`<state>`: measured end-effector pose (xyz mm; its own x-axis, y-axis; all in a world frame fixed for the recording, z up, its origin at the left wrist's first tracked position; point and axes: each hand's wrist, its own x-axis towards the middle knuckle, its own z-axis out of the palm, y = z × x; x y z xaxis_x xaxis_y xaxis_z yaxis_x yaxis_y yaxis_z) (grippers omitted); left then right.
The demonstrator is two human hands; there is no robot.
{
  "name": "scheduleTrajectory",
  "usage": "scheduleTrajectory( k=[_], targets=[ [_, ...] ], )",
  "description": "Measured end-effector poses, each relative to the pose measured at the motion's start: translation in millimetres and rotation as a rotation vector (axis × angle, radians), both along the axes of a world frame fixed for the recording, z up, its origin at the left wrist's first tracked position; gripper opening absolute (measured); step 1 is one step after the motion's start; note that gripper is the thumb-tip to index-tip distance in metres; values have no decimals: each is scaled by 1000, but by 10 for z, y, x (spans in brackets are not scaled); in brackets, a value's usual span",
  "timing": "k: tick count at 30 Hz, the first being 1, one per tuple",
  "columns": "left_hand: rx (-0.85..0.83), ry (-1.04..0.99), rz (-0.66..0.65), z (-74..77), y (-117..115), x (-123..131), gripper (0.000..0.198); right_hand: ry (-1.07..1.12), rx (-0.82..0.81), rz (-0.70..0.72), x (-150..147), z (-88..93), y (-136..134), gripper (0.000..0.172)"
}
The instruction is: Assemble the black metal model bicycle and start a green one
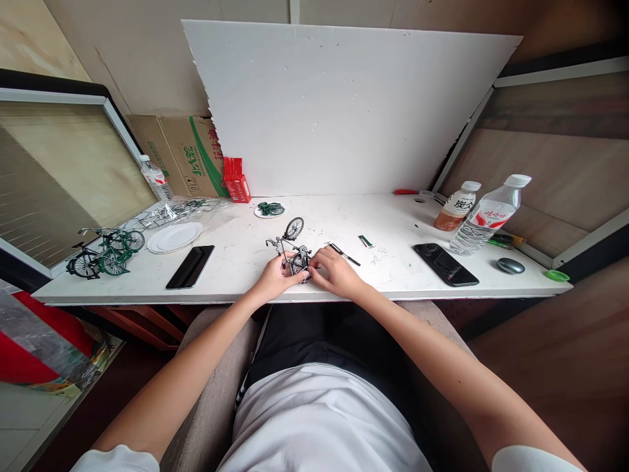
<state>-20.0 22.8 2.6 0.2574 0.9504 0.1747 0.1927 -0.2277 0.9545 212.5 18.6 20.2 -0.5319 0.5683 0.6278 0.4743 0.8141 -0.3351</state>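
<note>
A small black model bicycle is tilted near the front edge of the white table, one wheel pointing up and away. My left hand is closed around its near side, thumb and fingers on the frame by the lower wheel. My right hand pinches at the right end of the same bicycle, its fingertips close to my left thumb. Whether a tiny part sits between those fingertips is too small to make out. Just beyond my right hand lies a slim black and silver tool. A small green piece lies farther right.
Black and green model bicycles stand at the left, near white paper plates and a phone. Green parts lie on a small plate behind. A dark phone, bottles and a mouse occupy the right.
</note>
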Motion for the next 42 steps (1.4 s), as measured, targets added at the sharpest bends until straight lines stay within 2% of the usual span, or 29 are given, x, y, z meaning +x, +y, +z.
scheduleTrajectory(
  k=[16,29,42],
  targets=[
    [5,6,12,61,-41,16,67,-4,19,6,-2,-8,11,7],
    [6,-27,6,-62,26,-1,68,-19,-1,-7,-4,-19,13,7],
    [42,1,4,-74,30,-10,65,-33,-2,-10,-4,-20,11,5]
  ],
)
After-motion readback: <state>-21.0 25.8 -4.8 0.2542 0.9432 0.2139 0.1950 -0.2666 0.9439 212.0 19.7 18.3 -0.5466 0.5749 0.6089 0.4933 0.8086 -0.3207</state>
